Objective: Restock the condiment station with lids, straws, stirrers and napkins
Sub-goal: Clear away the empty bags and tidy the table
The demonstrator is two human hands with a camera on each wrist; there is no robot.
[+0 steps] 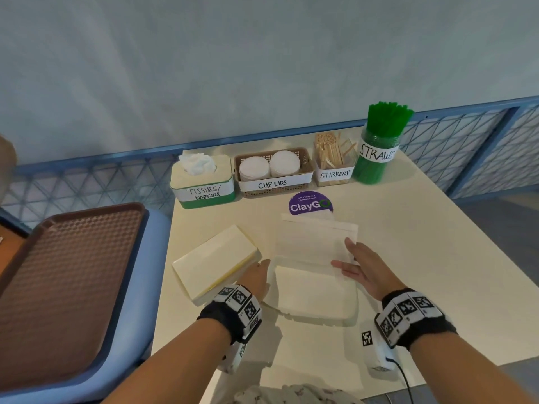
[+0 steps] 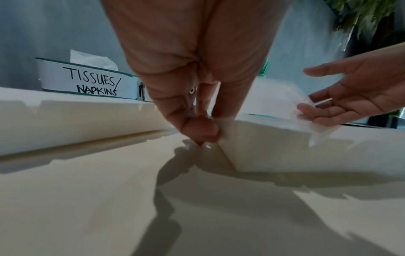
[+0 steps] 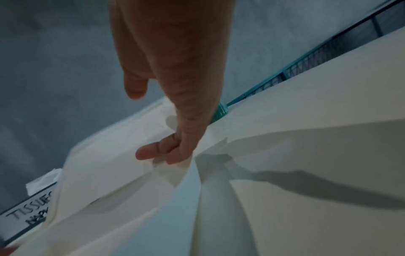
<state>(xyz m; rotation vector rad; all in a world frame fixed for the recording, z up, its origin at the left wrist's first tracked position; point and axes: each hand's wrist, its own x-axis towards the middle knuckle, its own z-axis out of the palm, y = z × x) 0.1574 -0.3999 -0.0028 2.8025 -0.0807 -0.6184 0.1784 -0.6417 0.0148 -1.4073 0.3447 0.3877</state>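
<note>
A stack of white napkins [image 1: 315, 293] [image 2: 285, 143] lies in an opened clear wrapper in the middle of the table. The wrapper's flap [image 1: 315, 240] [image 3: 105, 169] stands up behind it. My left hand [image 1: 261, 272] [image 2: 203, 131] pinches the stack's near-left corner between thumb and fingers. My right hand [image 1: 347, 258] [image 2: 342, 102] [image 3: 162, 152] is open, its fingers touching the flap's right edge. A second, closed napkin pack [image 1: 213, 260] [image 2: 76, 121] lies to the left. The green box labelled TISSUES/NAPKINS [image 1: 204, 182] [image 2: 92, 83] stands behind, with tissue poking out.
Along the back edge stand a brown basket of cup lids [image 1: 274, 186], a clear box of wooden stirrers [image 1: 335, 161] and a jar of green straws [image 1: 379, 147]. A purple sticker [image 1: 310, 202] lies on the table [image 1: 423, 243]. A brown tray [image 1: 67, 272] sits on a blue seat at left.
</note>
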